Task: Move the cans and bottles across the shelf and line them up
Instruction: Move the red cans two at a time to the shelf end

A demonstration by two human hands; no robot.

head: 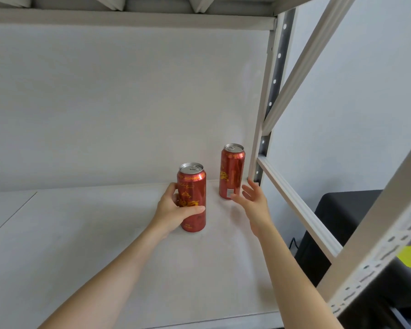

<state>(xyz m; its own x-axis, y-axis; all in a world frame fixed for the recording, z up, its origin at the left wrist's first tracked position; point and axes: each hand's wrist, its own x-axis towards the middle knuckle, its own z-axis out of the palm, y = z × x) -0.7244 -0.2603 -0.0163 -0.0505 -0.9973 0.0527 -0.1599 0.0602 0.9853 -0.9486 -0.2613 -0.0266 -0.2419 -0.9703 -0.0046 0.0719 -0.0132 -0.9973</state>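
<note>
Two tall red cans with gold print stand upright on the white shelf board (pixel 81 233). My left hand (pixel 176 210) grips the nearer can (pixel 193 186) around its middle, thumb across the front. The farther can (pixel 231 169) stands near the back right corner, close to the wall. My right hand (pixel 253 198) hovers just right of that can with its fingers spread and straight, holding nothing; the fingertips are close to the can's lower side, and I cannot tell whether they touch it.
The shelf's grey metal upright (pixel 262 129) and side rail (pixel 294 205) bound the right end. The upper shelf beam (pixel 128 19) runs overhead. A front post (pixel 375 245) crosses at the right. Black equipment (pixel 342 219) sits beyond the rack.
</note>
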